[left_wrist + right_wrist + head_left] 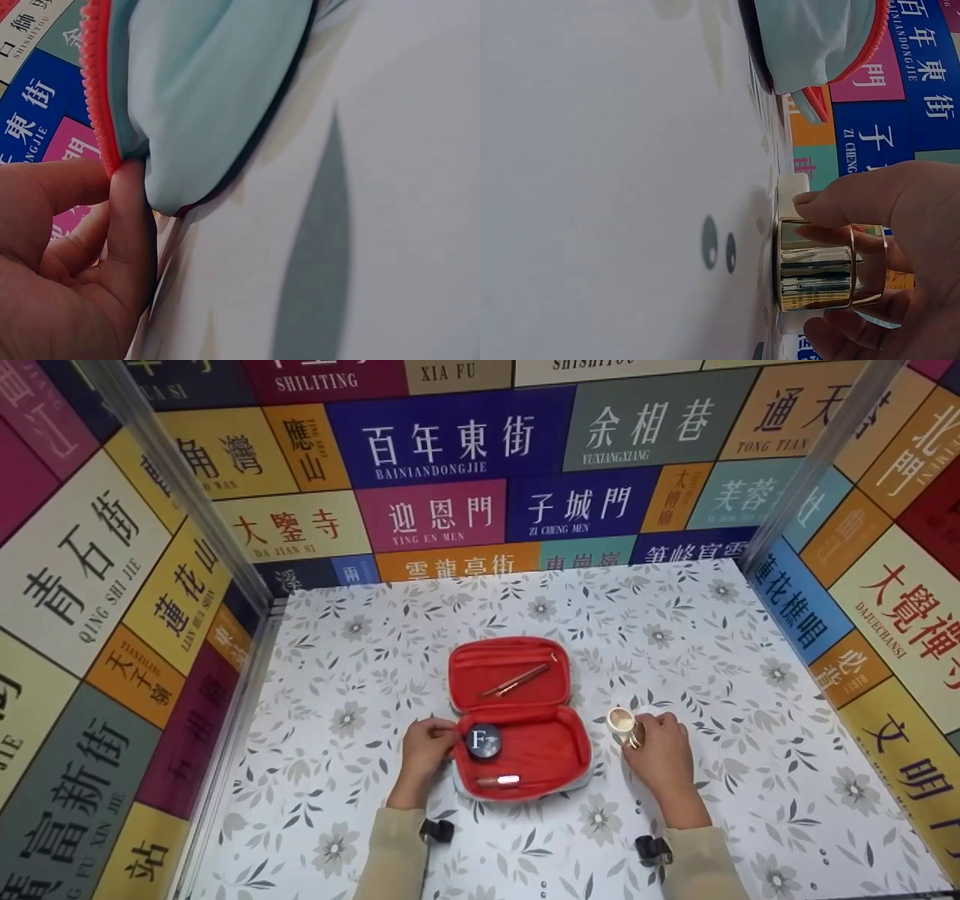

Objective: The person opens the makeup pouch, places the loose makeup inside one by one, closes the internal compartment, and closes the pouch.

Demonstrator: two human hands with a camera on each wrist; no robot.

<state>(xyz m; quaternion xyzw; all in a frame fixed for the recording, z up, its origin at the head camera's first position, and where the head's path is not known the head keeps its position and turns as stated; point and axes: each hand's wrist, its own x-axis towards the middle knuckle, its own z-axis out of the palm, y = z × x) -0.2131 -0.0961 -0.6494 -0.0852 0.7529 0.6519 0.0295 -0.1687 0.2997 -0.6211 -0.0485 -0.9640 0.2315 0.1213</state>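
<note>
A small zip cosmetic pouch (544, 746), pale blue outside with red lining, lies unzipped with its lid folded back. My left hand (426, 746) pinches its left edge by the red zip, as the left wrist view shows on the pouch's side (210, 90). Inside are a round dark container (484, 741) marked "F" and a slim tube (499, 782) with a shiny end. A thin rose-gold stick (517, 681) lies in the lid. To the pouch's right, my right hand (664, 750) grips a gold-and-white cosmetic jar (817, 262) at the table surface.
White table covering (337, 780) with grey flowers and leaves runs under everything. Walls of coloured panels (450, 435) with lettering stand at the back and both sides. Dark straps (437, 830) sit at both wrists, over beige sleeves.
</note>
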